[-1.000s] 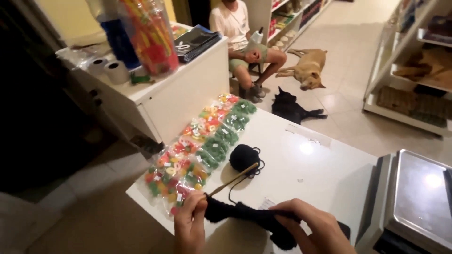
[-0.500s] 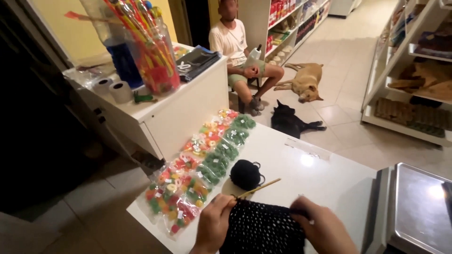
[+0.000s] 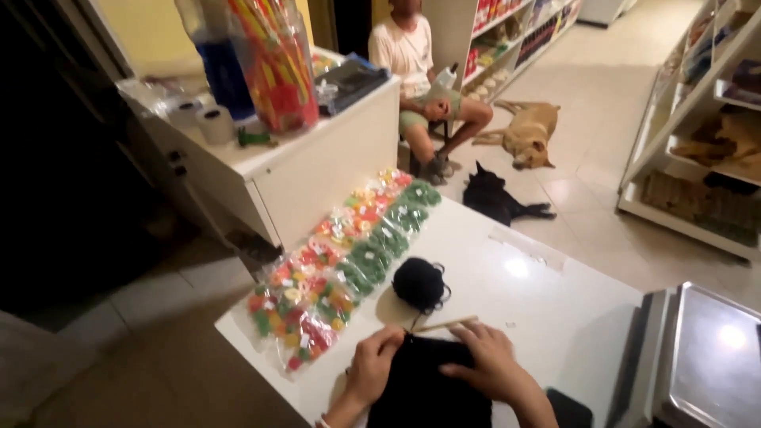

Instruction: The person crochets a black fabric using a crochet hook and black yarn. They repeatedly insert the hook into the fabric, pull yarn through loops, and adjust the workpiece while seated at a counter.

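A single head camera looks steeply down, close over the white table (image 3: pixel 555 309).

On the white bench (image 3: pixel 555 309), the black knitted piece (image 3: pixel 428 392) lies at the near edge under both hands; the black yarn ball (image 3: pixel 418 283) sits just behind it, clear packets of coloured sweets (image 3: pixel 341 265) to its left, a metal scale (image 3: pixel 705 357) at right.

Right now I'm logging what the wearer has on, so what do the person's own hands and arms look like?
Both are bare: the left hand and right hand wear no gloves, and no sleeves reach the visible forearms. A thin band seems to sit at the left wrist by the frame's bottom edge; whether there are rings is too small to tell.
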